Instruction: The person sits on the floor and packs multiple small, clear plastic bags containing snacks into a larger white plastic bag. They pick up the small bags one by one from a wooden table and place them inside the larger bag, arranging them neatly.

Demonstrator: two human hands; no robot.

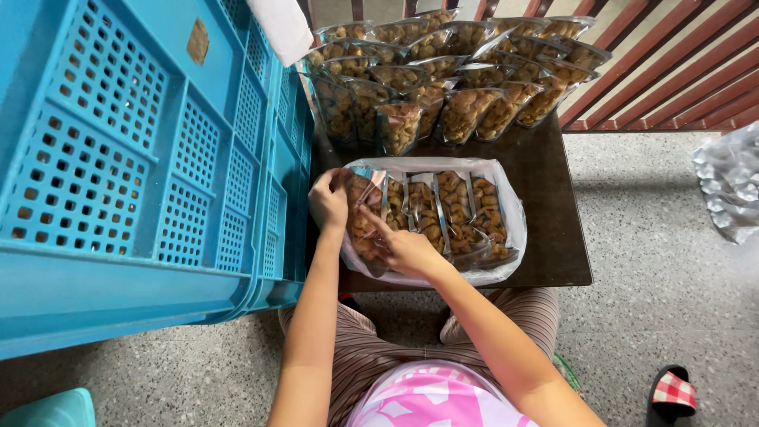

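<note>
- Down at the near edge of the dark tabletop (553, 237), you've got a large clear bag (506, 205) lying open, and inside it a row of small snack packets (455, 213) standing side by side.
- Your left hand (328, 202) has its grip pinched on the leftmost packet (362, 217), at that packet's top corner, right by the big bag's left rim.
- Your right hand (407, 249) presses against the same packet lower down, index finger stretched up along its face; the other fingers curl in, though I can't tell if they actually clamp it.
- Progress, as I judge it: about five packets sit in the big bag, and the row looks nearly full across its width.
- Left to go: a big stack of filled packets (443, 71) sits further back on the tabletop, well over a dozen, not yet bagged.
- To your left, a blue plastic crate (142, 182) stands on its side, touching or just beside the tabletop.
- Hard to make out: the big bag's near rim is hidden under your right hand, the back of the stack is cut off at the top edge, and a crinkled clear bag (731, 190) at far right is only partly in frame.
- A red checked sandal (674, 393) sits on the speckled floor (648, 316).
</note>
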